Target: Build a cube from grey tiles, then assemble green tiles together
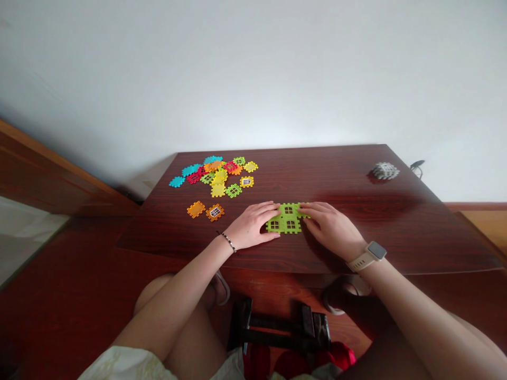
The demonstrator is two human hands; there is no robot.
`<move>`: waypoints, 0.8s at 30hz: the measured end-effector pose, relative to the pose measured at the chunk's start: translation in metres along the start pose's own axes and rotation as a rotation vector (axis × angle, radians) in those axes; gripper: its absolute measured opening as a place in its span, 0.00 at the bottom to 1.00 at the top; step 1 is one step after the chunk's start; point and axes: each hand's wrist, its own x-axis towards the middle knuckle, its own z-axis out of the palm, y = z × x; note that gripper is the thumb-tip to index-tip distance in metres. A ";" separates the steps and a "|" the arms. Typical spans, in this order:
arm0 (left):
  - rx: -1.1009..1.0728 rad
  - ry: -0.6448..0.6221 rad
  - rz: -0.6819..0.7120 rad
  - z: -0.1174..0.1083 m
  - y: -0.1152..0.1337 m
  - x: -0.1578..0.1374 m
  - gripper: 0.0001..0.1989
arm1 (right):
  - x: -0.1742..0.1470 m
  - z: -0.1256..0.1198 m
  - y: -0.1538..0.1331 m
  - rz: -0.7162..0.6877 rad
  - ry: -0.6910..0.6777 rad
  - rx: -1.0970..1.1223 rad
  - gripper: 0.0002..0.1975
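Note:
Several green interlocking building panels with window openings (291, 226) lie joined in a flat sheet near the front of the table. My left hand (253, 222) grips the sheet's left side, its fingers over the upper left part and its thumb at the lower left edge. On the other side, my right hand (332, 226) has its fingers on the upper right part of the sheet, the thumb close to the right edge. The fingers of both hands partly cover the outer panels.
Loose blue, red, yellow, orange and green panels (217, 190) are heaped at the back left. Nearer me lie a plain orange panel (195, 209) and an orange window panel (215, 212). White toothed pieces (385, 170) sit at the back right of the brown table (396, 227), before a wall.

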 end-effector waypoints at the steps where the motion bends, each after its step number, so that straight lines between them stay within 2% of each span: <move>1: -0.002 0.001 -0.002 0.000 0.000 0.000 0.31 | 0.000 0.001 0.000 -0.003 0.001 -0.002 0.16; 9: -0.016 0.009 -0.009 0.000 0.000 0.001 0.31 | 0.001 0.004 -0.001 -0.031 -0.001 -0.029 0.15; 17: -0.021 0.028 -0.012 0.002 -0.003 0.000 0.31 | 0.007 0.009 -0.010 0.001 -0.036 -0.092 0.13; 24: -0.022 0.030 -0.017 0.002 -0.002 0.000 0.29 | 0.007 0.016 -0.015 0.059 -0.018 -0.077 0.20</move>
